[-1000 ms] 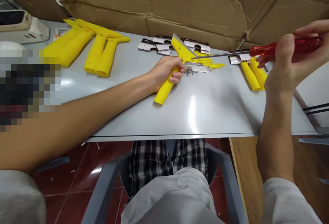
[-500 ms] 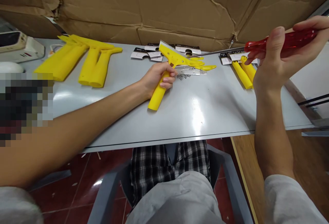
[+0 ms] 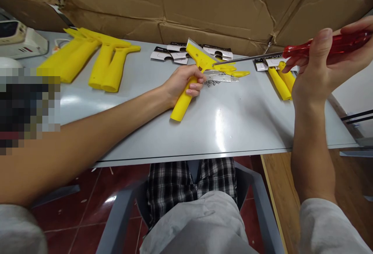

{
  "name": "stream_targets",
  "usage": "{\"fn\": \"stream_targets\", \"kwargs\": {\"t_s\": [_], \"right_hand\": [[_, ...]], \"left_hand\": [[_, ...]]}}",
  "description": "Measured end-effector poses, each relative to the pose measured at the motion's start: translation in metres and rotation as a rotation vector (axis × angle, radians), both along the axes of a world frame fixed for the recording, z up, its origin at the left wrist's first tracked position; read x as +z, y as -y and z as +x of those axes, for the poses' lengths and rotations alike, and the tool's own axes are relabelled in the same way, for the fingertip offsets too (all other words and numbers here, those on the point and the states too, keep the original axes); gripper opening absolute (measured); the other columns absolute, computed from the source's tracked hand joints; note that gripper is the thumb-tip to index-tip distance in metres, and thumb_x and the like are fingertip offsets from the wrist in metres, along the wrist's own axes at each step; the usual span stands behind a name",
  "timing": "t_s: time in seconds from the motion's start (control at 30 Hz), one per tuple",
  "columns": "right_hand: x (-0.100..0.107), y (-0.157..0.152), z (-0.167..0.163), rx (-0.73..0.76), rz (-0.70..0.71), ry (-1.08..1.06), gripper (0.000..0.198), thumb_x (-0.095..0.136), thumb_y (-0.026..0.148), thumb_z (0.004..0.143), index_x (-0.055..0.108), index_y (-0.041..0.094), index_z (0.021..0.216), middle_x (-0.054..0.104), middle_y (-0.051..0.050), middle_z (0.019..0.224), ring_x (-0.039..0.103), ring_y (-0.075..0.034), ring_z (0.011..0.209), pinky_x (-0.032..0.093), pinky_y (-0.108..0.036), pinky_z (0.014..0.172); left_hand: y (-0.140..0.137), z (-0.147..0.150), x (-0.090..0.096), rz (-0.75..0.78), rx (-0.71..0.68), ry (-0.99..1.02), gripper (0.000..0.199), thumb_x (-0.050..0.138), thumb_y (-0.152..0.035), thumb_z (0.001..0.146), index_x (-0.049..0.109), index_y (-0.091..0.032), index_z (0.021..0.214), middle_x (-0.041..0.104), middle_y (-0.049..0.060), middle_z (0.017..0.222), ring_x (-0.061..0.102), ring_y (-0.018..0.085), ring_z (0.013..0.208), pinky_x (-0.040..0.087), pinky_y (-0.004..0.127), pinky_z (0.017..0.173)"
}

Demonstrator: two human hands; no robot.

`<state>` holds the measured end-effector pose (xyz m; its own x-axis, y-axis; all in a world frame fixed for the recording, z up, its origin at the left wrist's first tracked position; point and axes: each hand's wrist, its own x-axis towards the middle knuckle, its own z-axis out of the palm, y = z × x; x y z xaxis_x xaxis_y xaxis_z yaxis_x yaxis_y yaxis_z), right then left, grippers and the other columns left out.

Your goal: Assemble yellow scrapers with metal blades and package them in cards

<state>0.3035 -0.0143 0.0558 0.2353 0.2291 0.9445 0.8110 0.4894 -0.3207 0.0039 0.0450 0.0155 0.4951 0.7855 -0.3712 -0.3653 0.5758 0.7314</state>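
Note:
My left hand is closed round the grip of a yellow plastic scraper, which has a metal blade edge along its head. In my right hand is a screwdriver with a clear red handle. Its long shaft points left, and the tip meets the scraper head near a small screw. Just behind and right of my left hand lie loose yellow plastic pieces, flat metal blades and a small pile of screws.
Several yellow scraper handles lie on the grey table at left, beside a white device. Printed cards are at the back, against a cardboard wall. More yellow handles lie at right.
The screwdriver tip has come down onto the scraper head by the screw; before, it was slightly off it. The camera view has shifted a little. Both hands keep their holds.

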Motion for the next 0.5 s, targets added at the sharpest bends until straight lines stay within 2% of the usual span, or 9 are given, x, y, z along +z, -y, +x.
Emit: {"fn": "stream_targets", "kwargs": {"t_s": [0.13,0.27,0.33,0.37,0.43,0.5], "right_hand": [[0.001,-0.004,-0.002,0.054,-0.001,0.021,0.032,0.073,0.055,0.105,0.052,0.032,0.098,0.039,-0.004,0.106,0.066,-0.016,0.097,0.066,-0.038,0.096],[0.001,-0.005,0.003,0.186,0.110,0.032,0.036,0.079,0.056,0.101,0.056,0.029,0.097,0.037,-0.003,0.102,0.061,-0.013,0.090,0.064,-0.035,0.090],[0.002,0.000,0.006,0.196,-0.015,0.042,0.030,0.071,0.056,0.106,0.058,0.029,0.102,0.041,-0.004,0.107,0.066,-0.016,0.104,0.065,-0.034,0.091],[0.002,0.003,0.006,0.210,-0.156,0.068,0.027,0.058,0.057,0.113,0.058,0.030,0.106,0.043,-0.005,0.111,0.068,-0.018,0.116,0.067,-0.033,0.088],[0.003,0.007,0.006,0.235,-0.420,0.091,0.038,0.032,0.058,0.120,0.059,0.032,0.114,0.047,-0.007,0.118,0.069,-0.022,0.131,0.069,-0.031,0.081],[0.002,0.008,0.003,0.267,-0.571,0.075,0.049,0.019,0.059,0.120,0.060,0.032,0.120,0.050,-0.008,0.120,0.071,-0.023,0.134,0.070,-0.030,0.075]], "left_hand": [[0.002,0.002,0.000,0.015,0.031,0.010,0.032,0.067,-0.002,0.071,0.046,-0.023,0.082,0.058,-0.004,0.063,0.038,0.003,0.035,0.025,0.011,0.031],[0.004,0.002,-0.001,0.033,0.046,0.022,0.034,0.069,-0.002,0.072,0.046,-0.023,0.084,0.058,-0.005,0.063,0.039,0.002,0.035,0.024,0.009,0.032],[0.004,0.002,-0.001,0.035,0.034,0.021,0.035,0.069,-0.001,0.072,0.046,-0.024,0.085,0.058,-0.005,0.064,0.040,0.002,0.036,0.024,0.010,0.032],[0.003,0.002,0.000,0.035,0.024,0.014,0.035,0.069,-0.001,0.072,0.046,-0.024,0.085,0.058,-0.005,0.064,0.040,0.002,0.036,0.024,0.010,0.032],[0.002,0.001,0.000,0.039,0.009,-0.007,0.034,0.066,0.000,0.071,0.046,-0.023,0.085,0.058,-0.004,0.063,0.040,0.003,0.036,0.024,0.011,0.031],[0.001,0.000,0.000,0.043,0.006,-0.022,0.033,0.065,0.000,0.070,0.046,-0.023,0.084,0.059,-0.004,0.063,0.041,0.003,0.036,0.024,0.012,0.031]]}}
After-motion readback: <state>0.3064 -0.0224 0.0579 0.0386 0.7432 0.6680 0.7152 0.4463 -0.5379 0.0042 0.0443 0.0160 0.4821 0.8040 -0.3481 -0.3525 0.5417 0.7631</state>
